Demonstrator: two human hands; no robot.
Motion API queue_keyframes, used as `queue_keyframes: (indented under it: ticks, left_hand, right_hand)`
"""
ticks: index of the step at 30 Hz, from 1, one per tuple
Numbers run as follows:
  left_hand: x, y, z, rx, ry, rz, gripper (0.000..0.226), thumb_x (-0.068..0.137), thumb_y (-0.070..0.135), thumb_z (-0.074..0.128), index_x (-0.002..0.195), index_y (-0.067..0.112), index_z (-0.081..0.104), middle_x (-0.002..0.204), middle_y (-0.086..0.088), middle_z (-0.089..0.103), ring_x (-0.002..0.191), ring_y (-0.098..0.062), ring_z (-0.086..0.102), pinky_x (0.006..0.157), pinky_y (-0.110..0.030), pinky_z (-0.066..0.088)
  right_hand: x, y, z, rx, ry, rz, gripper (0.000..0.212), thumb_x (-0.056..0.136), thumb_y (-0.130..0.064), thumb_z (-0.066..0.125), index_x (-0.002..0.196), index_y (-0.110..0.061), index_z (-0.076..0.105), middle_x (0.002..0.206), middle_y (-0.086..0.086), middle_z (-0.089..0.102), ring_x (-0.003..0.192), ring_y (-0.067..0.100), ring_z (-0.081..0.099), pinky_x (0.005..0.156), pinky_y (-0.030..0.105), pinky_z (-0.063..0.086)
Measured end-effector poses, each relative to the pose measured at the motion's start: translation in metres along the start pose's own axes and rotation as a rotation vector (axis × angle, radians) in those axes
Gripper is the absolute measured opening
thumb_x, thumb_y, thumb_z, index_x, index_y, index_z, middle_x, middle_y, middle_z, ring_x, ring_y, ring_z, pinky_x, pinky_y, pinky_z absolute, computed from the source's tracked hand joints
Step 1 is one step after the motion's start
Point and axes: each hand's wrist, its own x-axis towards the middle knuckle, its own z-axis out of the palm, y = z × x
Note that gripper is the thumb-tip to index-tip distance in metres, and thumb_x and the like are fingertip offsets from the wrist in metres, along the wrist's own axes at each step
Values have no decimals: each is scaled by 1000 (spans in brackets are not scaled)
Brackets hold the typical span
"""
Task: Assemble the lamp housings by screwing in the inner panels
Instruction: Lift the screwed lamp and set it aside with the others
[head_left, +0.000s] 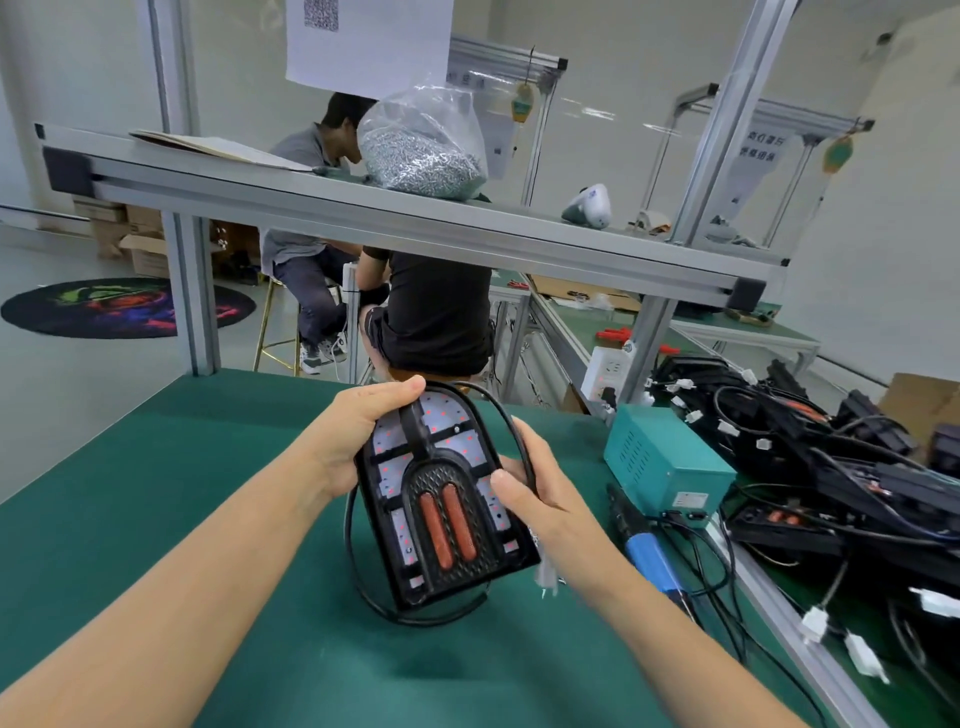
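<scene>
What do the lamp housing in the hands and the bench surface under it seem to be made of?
The lamp housing looks like black moulded plastic: matte, with ribs and a perforated grille around two reddish bars. Both hands, left and right, grip it. The bench surface seems a green rubber-like mat, dull and seamless; the exact material is unclear.

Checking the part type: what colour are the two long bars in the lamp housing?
Orange-red bars, set in the black lamp housing; head view.

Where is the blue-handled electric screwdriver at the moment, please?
In the head view, the blue-handled electric screwdriver lies on the green bench mat, right of the right hand, just in front of the teal metal power box.
</scene>
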Motion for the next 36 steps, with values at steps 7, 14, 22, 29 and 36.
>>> queue_keyframes:
  ticks: [7, 14, 22, 29, 36]
  left_hand:
    - [11, -4, 17, 8, -40, -171, 37, 63, 33, 74, 86, 4, 74, 89, -17, 74, 72, -27, 72, 65, -35, 59]
    - [13, -5, 25, 39, -37, -227, 44, 60, 33, 75, 92, 3, 71, 90, -17, 73, 70, -27, 70, 66, -36, 59]
    - [15, -2, 30, 98, -53, -203, 48, 64, 41, 71, 99, 9, 72, 100, -15, 73, 84, -27, 70, 84, -38, 56]
    - [11, -12, 14, 54, -175, -233, 57, 77, 54, 58, 105, 6, 68, 104, -15, 68, 83, -23, 64, 73, -35, 55]
    - [-19, -59, 29, -416, -285, -178, 61, 87, 42, 52, 138, 10, 48, 128, -13, 60, 98, -26, 65, 82, -39, 56]
  right_hand:
    - [-23, 18, 2, 31, 43, 28, 72, 95, -25, 60, 150, -41, 17, 124, -42, 53, 116, -14, 52, 112, 25, 36]
    - [-28, 20, 3, 152, 123, 21, 64, 85, -47, 52, 145, -46, 26, 137, -34, 48, 127, -14, 42, 109, 16, 34]
    - [-23, 13, -10, 216, 210, 61, 42, 101, -21, 49, 139, -40, 43, 128, -10, 65, 113, 10, 63, 94, 26, 52]
    - [-25, 5, -31, 322, 281, 97, 36, 100, -18, 50, 131, -38, 51, 121, -10, 69, 112, 12, 65, 97, 32, 52]
    - [-24, 9, -34, 382, 486, 50, 46, 100, -23, 50, 144, -35, 43, 133, -6, 62, 124, 18, 58, 110, 47, 41]
